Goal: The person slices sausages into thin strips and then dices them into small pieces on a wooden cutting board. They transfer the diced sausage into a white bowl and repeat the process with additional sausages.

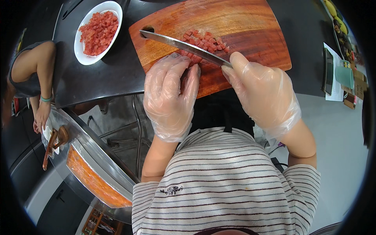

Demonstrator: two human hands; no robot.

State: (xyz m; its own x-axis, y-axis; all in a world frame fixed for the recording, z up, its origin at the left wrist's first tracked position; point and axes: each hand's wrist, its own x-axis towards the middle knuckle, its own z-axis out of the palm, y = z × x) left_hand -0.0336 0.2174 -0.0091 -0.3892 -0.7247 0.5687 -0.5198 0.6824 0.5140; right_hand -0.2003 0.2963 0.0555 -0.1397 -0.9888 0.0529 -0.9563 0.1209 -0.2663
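A wooden cutting board (250, 21) lies on the dark table in front of me. My right hand (266, 90), in a clear plastic glove, is closed around the handle end of a kitchen knife (172, 41). Its blade points up and left across the board. Just below the blade, my gloved left hand (168, 98) curls its fingers on a red piece of food (193, 58), perhaps meat, mostly hidden by the fingers and knife. Small red cubes (205, 40) lie beyond the blade. At the upper left, a white bowl (78, 49) holds many similar red cubes (100, 33).
On the left, a co-worker's hand (41, 115) is beside a wooden-handled tool (50, 147). Below it, a tray of orange food (92, 178) sits along a metal counter. A phone (328, 74), a green cup (344, 76) and bananas (337, 17) are at the right.
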